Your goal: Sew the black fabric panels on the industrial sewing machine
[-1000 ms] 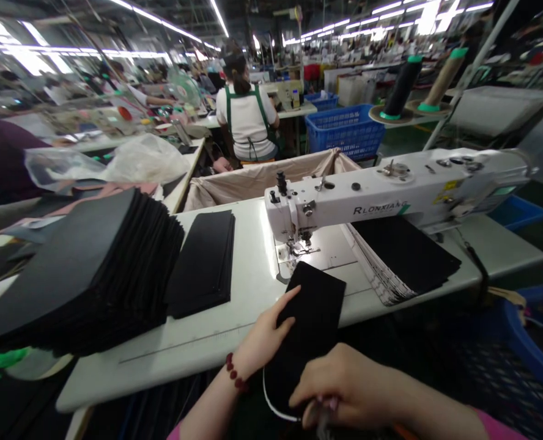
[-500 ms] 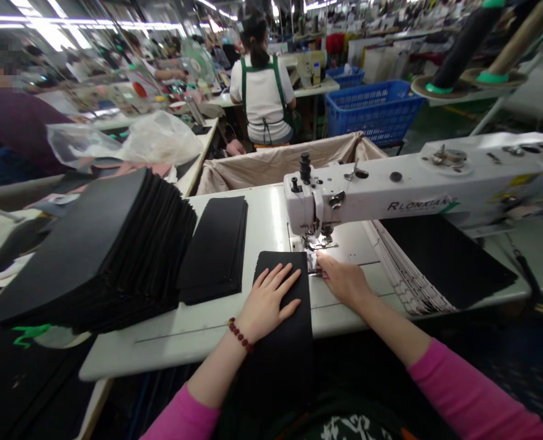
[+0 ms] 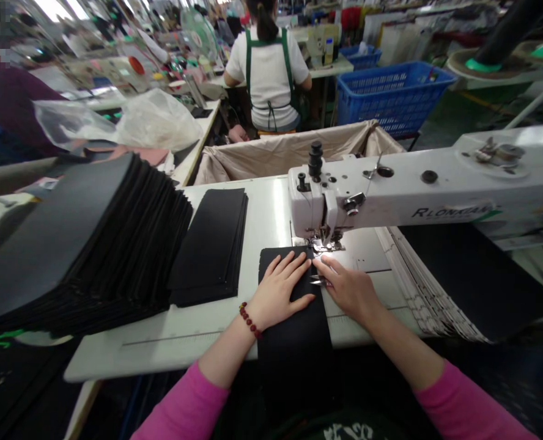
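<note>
A long black fabric panel [image 3: 294,342] lies on the sewing table, its far end at the presser foot [image 3: 327,245] of a white sewing machine [image 3: 372,189]. My left hand [image 3: 283,287] rests flat on the panel with fingers spread. Just to its right, my right hand [image 3: 349,290] is closed around thread snips [image 3: 318,280], whose pointed silver blades stick out toward the panel's edge. The fingertips of my right hand are at that edge, near the foot. Most of the snips is hidden in the palm.
A tall stack of black panels [image 3: 92,238] stands at the left, beside a smaller stack [image 3: 211,244]. Pale-edged black pieces [image 3: 464,275] lie under the machine arm. Behind the table are a beige cloth-lined bin [image 3: 280,153], a blue basket [image 3: 391,98] and a seated person [image 3: 271,79].
The panel's far end has moved up to the presser foot and my left hand has slid slightly right with it. The snips' blades now show at my right hand. The view has shifted.
</note>
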A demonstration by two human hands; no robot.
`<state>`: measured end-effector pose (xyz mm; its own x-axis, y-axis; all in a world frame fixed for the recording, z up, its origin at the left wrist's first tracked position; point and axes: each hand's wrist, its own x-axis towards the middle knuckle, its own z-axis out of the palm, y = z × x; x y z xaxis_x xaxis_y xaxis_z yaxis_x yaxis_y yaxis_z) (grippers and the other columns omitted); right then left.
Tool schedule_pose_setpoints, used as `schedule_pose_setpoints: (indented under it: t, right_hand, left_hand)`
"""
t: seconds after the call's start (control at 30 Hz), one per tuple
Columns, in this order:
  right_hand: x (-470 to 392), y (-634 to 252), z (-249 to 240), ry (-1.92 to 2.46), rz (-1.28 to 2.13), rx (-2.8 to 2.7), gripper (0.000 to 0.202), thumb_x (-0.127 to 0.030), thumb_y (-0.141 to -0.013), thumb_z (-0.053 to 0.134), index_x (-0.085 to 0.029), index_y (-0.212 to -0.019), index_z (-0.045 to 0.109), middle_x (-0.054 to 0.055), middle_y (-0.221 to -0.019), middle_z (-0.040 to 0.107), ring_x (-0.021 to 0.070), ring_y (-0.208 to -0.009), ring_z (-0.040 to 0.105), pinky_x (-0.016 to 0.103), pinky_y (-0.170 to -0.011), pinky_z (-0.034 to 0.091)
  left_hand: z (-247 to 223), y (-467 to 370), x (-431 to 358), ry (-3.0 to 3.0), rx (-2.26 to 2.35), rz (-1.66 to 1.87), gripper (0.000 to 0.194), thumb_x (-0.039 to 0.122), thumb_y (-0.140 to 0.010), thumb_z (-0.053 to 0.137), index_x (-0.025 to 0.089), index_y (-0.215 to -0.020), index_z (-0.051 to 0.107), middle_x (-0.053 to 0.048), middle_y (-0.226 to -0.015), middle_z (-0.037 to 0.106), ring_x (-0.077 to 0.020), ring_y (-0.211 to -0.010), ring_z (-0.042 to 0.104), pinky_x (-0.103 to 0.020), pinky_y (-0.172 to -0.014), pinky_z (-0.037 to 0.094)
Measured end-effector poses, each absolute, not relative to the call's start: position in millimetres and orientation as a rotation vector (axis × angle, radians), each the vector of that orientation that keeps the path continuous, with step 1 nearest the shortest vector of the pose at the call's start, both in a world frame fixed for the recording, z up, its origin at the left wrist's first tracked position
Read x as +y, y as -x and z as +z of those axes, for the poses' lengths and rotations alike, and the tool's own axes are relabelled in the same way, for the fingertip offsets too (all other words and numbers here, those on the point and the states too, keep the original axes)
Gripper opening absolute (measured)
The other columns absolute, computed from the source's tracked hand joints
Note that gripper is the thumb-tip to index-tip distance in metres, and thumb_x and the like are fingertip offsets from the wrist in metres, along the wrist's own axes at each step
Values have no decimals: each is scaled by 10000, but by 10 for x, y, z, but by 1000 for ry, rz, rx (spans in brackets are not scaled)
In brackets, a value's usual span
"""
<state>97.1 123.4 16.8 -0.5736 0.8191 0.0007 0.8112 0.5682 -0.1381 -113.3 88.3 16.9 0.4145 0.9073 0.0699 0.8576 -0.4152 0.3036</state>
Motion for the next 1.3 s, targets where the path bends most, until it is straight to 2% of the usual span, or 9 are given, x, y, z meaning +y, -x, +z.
schedule_pose_setpoints:
  t: [0.43,0.83,1.3]
  right_hand:
    - [1246,-981,142,1405,227,-2699,495,-266,-956,379,-276,-1450,413,44,-1486,447,217,-1046,645,321,-728,543]
    - [1250,-971,78,1412,149,-2687,486,-268,-953,410,-305,-1438,420,-9,-1485,451,197,-1003,662,306,-670,544]
    - [1249,-983,57,1387,136,-2665,460,-274,-953,439,-299,-1413,454,16,-1464,477,191,-1025,653,291,-696,534]
  left_hand:
    - [140,1077,878,-2426,1595,376,695,500,-883,584,245,-1481,338,-42,-1562,291,-277,-1453,213,-470,-1204,127]
    - [117,1083,895,-2441,1599,392,689,504,-876,591,239,-1468,358,-40,-1557,304,-276,-1446,234,-473,-1201,137]
    - [119,1121,927,-2453,1553,405,613,460,-905,568,247,-1450,387,-29,-1546,328,-266,-1442,245,-491,-1204,145]
